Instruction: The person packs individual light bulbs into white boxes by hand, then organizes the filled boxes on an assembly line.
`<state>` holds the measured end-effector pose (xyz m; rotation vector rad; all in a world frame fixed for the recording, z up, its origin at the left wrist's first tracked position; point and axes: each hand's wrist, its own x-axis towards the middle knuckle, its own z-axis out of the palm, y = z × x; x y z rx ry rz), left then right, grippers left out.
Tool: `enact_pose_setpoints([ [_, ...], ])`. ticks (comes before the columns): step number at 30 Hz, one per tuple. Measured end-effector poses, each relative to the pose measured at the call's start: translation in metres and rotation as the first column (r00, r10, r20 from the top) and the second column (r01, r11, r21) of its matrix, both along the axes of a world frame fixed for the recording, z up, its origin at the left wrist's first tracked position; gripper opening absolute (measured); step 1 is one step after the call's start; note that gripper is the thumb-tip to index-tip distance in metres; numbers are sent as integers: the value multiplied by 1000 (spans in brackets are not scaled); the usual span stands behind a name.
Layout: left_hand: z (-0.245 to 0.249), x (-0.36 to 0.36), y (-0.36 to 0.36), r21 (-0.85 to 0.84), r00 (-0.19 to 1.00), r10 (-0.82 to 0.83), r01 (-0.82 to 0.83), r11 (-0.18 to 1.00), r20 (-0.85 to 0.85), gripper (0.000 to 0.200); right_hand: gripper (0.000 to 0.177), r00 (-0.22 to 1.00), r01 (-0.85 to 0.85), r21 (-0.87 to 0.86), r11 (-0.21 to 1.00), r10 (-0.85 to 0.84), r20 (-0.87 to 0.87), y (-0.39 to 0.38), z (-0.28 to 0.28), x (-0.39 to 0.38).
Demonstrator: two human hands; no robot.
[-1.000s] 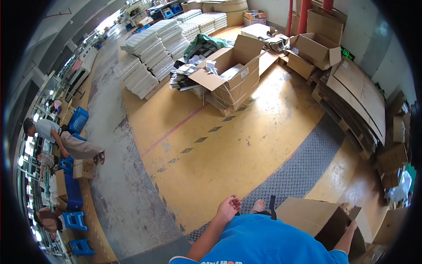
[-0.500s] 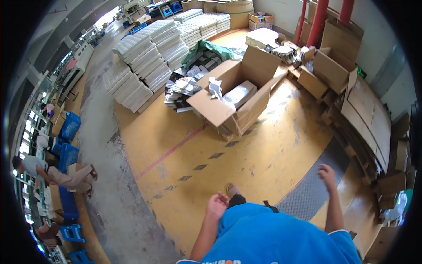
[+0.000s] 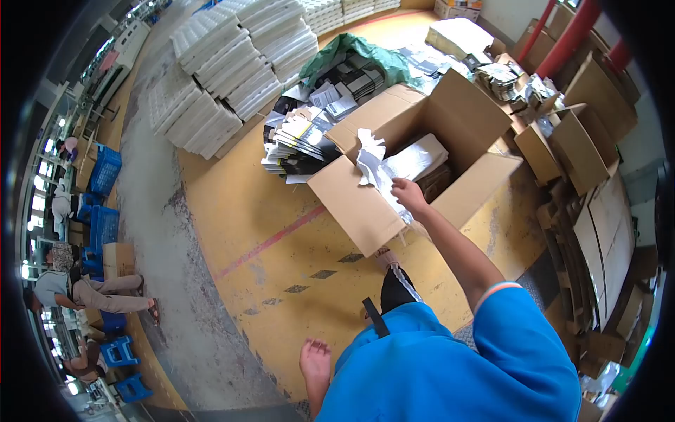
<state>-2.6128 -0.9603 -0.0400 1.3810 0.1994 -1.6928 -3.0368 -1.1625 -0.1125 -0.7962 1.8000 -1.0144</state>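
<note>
A large open cardboard box (image 3: 358, 211) stands on the yellow floor in front of me, its flaps folded outward. Crumpled white paper (image 3: 373, 163) hangs over its near left edge, and a white wrapped bundle (image 3: 420, 156) lies inside. Over the near side of the box reaches my right hand (image 3: 409, 195), its fingers loosely bent beside the paper; no grip on it shows. My left hand (image 3: 315, 357) hangs low by my side, palm up, with loosely curled fingers and nothing in it.
Stacked white moulded trays (image 3: 232, 63) rise behind at the left. Packaging sheets (image 3: 302, 141) and a green sack (image 3: 351, 53) lie beside the box. Flattened cardboard (image 3: 608, 243) leans at the right. A person (image 3: 95, 292) walks by blue crates (image 3: 105, 172) at the far left.
I have come closer to the box. My right hand has moved forward and left from my side to over the box. My left hand has dropped lower and farther left.
</note>
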Motion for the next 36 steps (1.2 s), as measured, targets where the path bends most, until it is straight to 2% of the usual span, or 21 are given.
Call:
enact_pose_setpoints([
  [2,12,-11,-7,51,994,67,-72,996,90,21,61,961,127,189,974,-168,219,-53,-20,-15],
  [3,16,-19,-11,70,978,127,-140,988,164,21,61,960,113,214,970,-162,227,-74,-35,-23],
  [4,16,-27,-13,92,975,132,-151,984,180,21,65,981,101,280,955,-142,130,-93,-54,-27],
  [6,15,-44,-13,155,974,-17,-18,988,227,23,74,997,71,368,927,-75,-2,-118,-86,-33],
  [9,24,-73,-26,208,978,-106,67,976,180,26,48,996,60,351,935,-36,-76,-137,-125,-32],
  [10,26,-79,-29,225,979,-93,51,973,183,26,48,997,44,367,929,-19,-72,-139,-137,-32],
  [12,29,-89,-37,192,972,-123,84,978,201,28,26,961,146,240,960,-80,-263,-143,-146,-37],
  [13,30,-91,-41,193,972,-118,78,978,202,28,26,962,140,241,960,-74,-262,-142,-146,-42],
  [15,31,-94,-50,187,963,-148,106,977,227,28,16,968,175,26,984,-167,-189,-134,-137,-53],
  [16,31,-95,-55,186,963,-156,115,976,222,28,14,969,240,-66,969,-243,-42,-129,-86,-48],
  [17,31,-96,-61,183,959,-178,138,973,222,28,14,952,303,-134,944,-293,90,-124,-83,-57],
  [19,28,-98,-69,172,954,-211,176,969,211,27,16,921,346,7,938,-341,190,-118,-45,-69],
  [20,25,-98,-72,149,950,-231,202,968,211,26,16,919,355,-3,935,-349,182,-116,-42,-74],
  [22,23,-101,-80,118,944,-255,235,965,208,26,19,897,374,150,915,-398,190,-116,-36,-80],
  [25,22,-106,-99,81,921,-315,304,949,228,25,23,935,318,232,919,-344,83,-110,-41,-70],
  [27,22,-111,-112,62,876,-412,410,910,251,26,22,925,335,221,916,-364,107,-98,-44,-59],
  [30,20,-123,-133,71,801,-500,507,859,328,31,14,966,209,42,977,-213,147,-86,-27,-46],
  [32,16,-144,-151,107,645,-619,649,754,449,37,17,960,-109,40,993,115,-254,-70,-26,-46],
  [34,-14,-169,-165,20,606,-625,709,704,492,55,22,807,-282,200,938,345,-479,-55,-20,-40],
  [35,-29,-180,-175,-36,520,-623,783,620,584,63,21,841,-281,261,923,368,-397,-53,-7,-32],
  [36,-19,-205,-196,-30,494,-605,789,613,625,69,21,868,-347,223,911,402,-291,-48,-16,-32],
])
